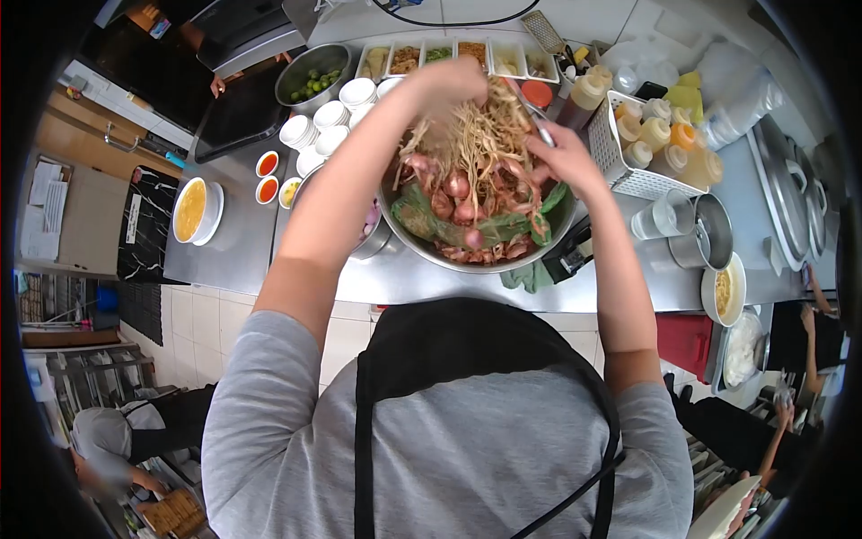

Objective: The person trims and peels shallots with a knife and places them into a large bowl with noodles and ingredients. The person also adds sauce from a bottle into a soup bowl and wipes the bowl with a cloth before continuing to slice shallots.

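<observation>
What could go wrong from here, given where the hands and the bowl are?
The right hand holds what looks like a knife close to the left hand, which is at the dry stalks; a slip might nick it. The stalks heap up in the metal bowl near the open ingredient containers, so loose bits could fall in. The left forearm appears close to the stacked white cups and might knock them.

Limes [316, 85] in a metal bowl [287, 82], stacked white cups [330, 116], bottles [655, 134] in a basket [605, 149]
</observation>
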`<control>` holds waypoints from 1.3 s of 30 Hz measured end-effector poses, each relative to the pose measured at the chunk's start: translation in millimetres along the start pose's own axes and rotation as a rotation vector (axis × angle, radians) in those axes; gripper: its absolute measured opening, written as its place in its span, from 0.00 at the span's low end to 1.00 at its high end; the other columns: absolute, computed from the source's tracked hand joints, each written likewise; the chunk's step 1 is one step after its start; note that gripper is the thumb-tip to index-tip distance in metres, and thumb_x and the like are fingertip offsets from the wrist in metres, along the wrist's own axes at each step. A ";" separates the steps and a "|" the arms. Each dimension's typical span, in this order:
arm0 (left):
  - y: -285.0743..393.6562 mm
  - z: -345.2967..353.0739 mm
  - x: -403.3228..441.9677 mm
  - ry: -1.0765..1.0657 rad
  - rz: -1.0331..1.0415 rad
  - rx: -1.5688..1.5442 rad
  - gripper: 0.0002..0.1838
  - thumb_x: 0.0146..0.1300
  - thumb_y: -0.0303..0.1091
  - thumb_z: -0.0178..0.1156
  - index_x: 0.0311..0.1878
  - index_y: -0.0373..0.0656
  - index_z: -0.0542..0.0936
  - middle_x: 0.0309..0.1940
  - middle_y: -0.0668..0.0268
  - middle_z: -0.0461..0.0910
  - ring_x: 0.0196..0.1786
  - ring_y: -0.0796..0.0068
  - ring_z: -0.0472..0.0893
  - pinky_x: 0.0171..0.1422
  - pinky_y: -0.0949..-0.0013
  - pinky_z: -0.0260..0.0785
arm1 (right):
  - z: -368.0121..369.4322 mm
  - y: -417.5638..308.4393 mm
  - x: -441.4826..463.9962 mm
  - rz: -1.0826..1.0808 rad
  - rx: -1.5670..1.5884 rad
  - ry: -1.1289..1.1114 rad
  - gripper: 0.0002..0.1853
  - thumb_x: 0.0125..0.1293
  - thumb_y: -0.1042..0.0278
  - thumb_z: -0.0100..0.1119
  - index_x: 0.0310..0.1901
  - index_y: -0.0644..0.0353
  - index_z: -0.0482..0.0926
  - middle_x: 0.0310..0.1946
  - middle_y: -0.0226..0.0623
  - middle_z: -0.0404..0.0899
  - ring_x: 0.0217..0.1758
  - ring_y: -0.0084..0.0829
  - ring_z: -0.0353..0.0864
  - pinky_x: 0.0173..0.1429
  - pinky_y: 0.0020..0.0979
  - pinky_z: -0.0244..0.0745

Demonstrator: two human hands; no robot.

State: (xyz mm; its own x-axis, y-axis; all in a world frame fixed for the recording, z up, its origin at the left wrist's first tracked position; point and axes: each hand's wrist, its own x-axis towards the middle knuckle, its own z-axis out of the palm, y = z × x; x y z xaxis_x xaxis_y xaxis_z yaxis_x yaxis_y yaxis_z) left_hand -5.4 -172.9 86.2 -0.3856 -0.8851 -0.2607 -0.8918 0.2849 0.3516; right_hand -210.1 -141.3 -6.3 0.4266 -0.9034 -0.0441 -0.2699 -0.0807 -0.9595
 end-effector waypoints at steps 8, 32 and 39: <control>-90.8 111.2 106.4 -0.028 -0.171 -0.169 0.20 0.43 0.38 0.58 0.40 0.39 0.78 0.40 0.55 0.78 0.44 0.61 0.77 0.47 0.64 0.67 | 0.9 30.9 1.1 -0.054 -0.569 0.299 0.26 0.50 0.60 0.60 0.51 0.62 0.71 0.40 0.50 0.76 0.44 0.45 0.75 0.49 0.35 0.67; -36.7 156.7 -81.6 0.623 -0.144 -0.789 0.17 0.46 0.29 0.65 0.40 0.35 0.75 0.31 0.63 0.77 0.37 0.77 0.77 0.44 0.75 0.69 | 60.1 -19.3 -84.1 0.103 0.085 -0.011 0.18 0.64 0.69 0.44 0.54 0.64 0.67 0.29 0.43 0.74 0.29 0.29 0.74 0.37 0.27 0.69; -30.0 151.6 -90.8 0.686 -0.067 -1.264 0.17 0.51 0.21 0.61 0.46 0.34 0.72 0.35 0.65 0.77 0.39 0.80 0.75 0.47 0.78 0.68 | 79.5 -10.5 -93.9 -0.016 -0.011 -0.023 0.17 0.64 0.71 0.43 0.54 0.61 0.68 0.18 0.34 0.68 0.22 0.23 0.68 0.29 0.25 0.65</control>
State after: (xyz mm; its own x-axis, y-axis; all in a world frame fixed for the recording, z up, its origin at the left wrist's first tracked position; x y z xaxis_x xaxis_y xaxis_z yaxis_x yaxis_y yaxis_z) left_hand 20.4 -45.3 -37.0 0.1600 -0.9863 0.0403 0.0406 0.0474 0.9981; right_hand -178.7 -22.1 -14.2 0.4507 -0.8920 -0.0352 -0.2724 -0.0999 -0.9570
